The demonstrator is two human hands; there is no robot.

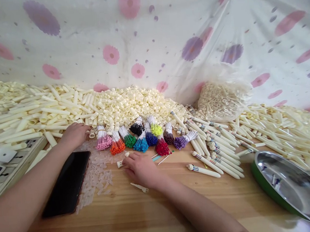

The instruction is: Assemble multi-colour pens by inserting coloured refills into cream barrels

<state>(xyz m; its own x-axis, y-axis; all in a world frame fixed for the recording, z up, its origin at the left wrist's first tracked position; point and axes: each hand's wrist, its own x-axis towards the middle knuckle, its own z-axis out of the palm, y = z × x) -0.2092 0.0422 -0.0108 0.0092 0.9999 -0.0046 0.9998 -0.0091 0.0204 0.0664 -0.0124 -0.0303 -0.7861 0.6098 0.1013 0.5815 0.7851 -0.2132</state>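
My left hand (76, 136) reaches to the front of the heaped cream parts, its fingers bent together; what they hold, if anything, is hidden. A short slotted cream pen sleeve (91, 133) lies just right of its fingertips. Low over the table, my right hand (141, 169) is closed around another slotted pen sleeve (119, 164), whose end pokes out left of the fingers. A small cream piece (127, 154) shows above its knuckles. Beneath this hand lies a loose cream clip-like part (139, 187). Bundles of pen refills with coloured tips, such as red (162, 147) and orange (117, 144), stand beyond it.
A black phone (66, 183) lies beside scattered clear plastic pieces (97, 174). Cream tubes (47, 110) and slotted sleeves (138, 104) are heaped behind. Multicolour pens (204, 170) lie right, near a green-sided metal pan (292, 187) and a plastic bag of parts (223, 98). A power strip (16, 166) sits left.
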